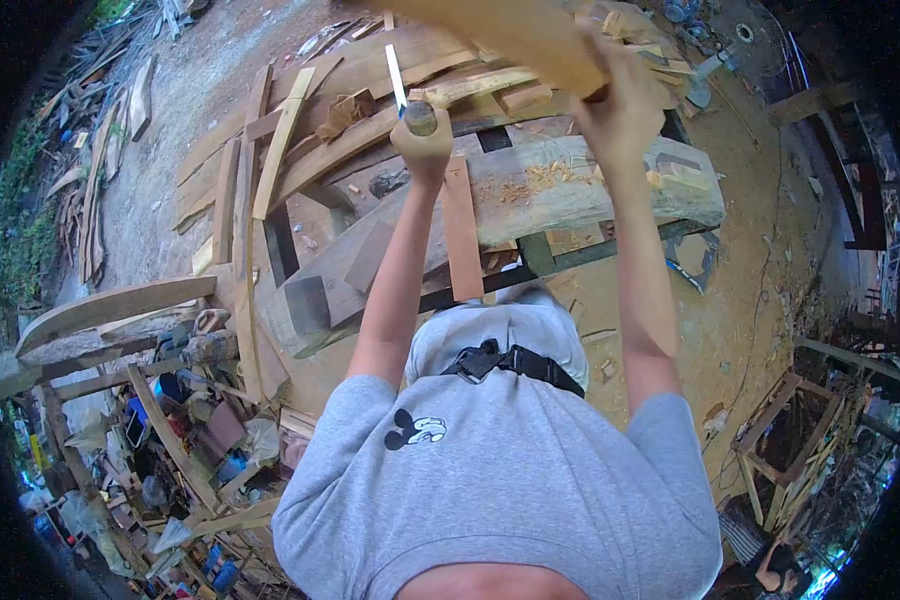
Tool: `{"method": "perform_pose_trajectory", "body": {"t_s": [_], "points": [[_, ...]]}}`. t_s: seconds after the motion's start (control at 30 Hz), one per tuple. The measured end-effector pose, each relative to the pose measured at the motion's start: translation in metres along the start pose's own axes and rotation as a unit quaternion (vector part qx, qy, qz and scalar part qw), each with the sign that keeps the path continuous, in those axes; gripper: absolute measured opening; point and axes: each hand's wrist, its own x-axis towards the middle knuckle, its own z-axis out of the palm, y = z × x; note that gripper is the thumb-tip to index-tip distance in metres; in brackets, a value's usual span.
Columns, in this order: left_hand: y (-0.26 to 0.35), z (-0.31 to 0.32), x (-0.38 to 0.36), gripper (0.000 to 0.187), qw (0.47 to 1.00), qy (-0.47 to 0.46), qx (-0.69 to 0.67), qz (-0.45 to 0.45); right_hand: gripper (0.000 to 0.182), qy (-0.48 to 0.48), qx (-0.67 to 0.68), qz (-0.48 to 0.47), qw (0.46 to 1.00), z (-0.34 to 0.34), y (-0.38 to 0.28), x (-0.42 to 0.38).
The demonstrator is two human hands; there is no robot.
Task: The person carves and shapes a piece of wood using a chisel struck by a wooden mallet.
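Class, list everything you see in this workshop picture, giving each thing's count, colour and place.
bladed tool: one, pale blade, in left hand
raised board: one, tan, in right hand
timber bench: one, grey-brown, before the person
shavings: many, tan, on the bench
flat board: one, reddish-brown, across the bench
planks: many, tan and brown, beyond and left
curved timber: one, tan, left
clutter: many, mixed colours, lower left
wooden frame: one, brown, lower right
plants: uncounted, green, left edge
shirt: one, grey, on the person
strap: one, black, at the waist
left hand: one, centre top
right hand: one, right of it
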Motion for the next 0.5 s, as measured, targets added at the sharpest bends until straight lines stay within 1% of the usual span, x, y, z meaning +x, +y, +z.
{"method": "perform_pose_trajectory", "body": {"t_s": [0.03, 0.07, 0.1, 0.13, 0.17, 0.2, 0.23, 0.27, 0.3, 0.33, 0.37, 0.4, 0.43, 0.47, 0.5], "points": [[0.001, 0.0, 0.0, 0.018, 1.0, 0.003, 0.001, -0.002, 0.06, 0.075, 0.129, 0.003, 0.989, 0.004, -0.002, 0.01], [0.002, 0.0, -0.001, 0.018, 1.0, -0.002, 0.008, 0.001, 0.06, 0.073, 0.132, 0.001, 0.989, 0.006, -0.011, 0.012], [0.004, 0.0, -0.001, 0.018, 1.0, -0.006, 0.014, 0.003, 0.054, 0.109, 0.314, 0.102, 0.937, 0.007, -0.029, 0.013], [0.003, 0.0, 0.0, 0.017, 1.0, -0.01, 0.02, 0.006, 0.048, 0.138, 0.481, 0.2, 0.842, 0.008, -0.04, 0.014], [0.002, -0.002, 0.0, 0.017, 1.0, -0.006, 0.021, 0.004, 0.042, 0.118, 0.514, 0.202, 0.825, 0.014, -0.041, 0.009], [-0.001, -0.004, -0.002, 0.012, 0.999, -0.035, 0.023, -0.006, 0.042, 0.114, 0.515, 0.2, 0.825, 0.02, -0.032, -0.004], [-0.003, -0.005, -0.002, 0.009, 0.997, -0.065, 0.024, -0.016, 0.042, 0.037, 0.39, 0.132, 0.91, 0.025, -0.014, -0.02], [0.0, -0.005, 0.0, 0.009, 0.998, -0.063, 0.024, -0.016, 0.043, -0.039, 0.252, 0.059, 0.965, 0.023, 0.004, -0.028], [0.005, -0.002, 0.003, 0.012, 0.999, -0.033, -0.005, 0.0, 0.041, -0.192, -0.059, -0.069, 0.977, 0.004, 0.014, -0.026], [0.008, -0.001, 0.005, 0.016, 0.999, -0.003, -0.035, 0.017, 0.041, -0.192, -0.059, -0.07, 0.977, 0.002, 0.012, -0.028], [0.003, 0.0, 0.005, 0.016, 0.999, -0.005, -0.035, 0.017, 0.043, -0.144, 0.012, -0.041, 0.989, 0.0, 0.012, -0.031], [-0.002, -0.001, 0.004, 0.015, 1.0, 0.016, -0.012, 0.014, 0.046, -0.096, 0.084, -0.013, 0.992, -0.002, 0.011, -0.035], [-0.007, -0.001, 0.004, 0.014, 0.999, 0.039, 0.011, 0.013, 0.046, -0.097, 0.083, -0.014, 0.992, -0.001, 0.007, -0.04], [-0.011, -0.001, 0.002, 0.014, 0.999, 0.04, 0.011, 0.013, 0.049, -0.057, 0.208, 0.123, 0.969, 0.002, 0.001, -0.051], [-0.009, -0.004, 0.002, 0.014, 0.999, 0.037, 0.001, -0.003, 0.051, -0.014, 0.324, 0.257, 0.91, 0.004, -0.007, -0.062]]}}
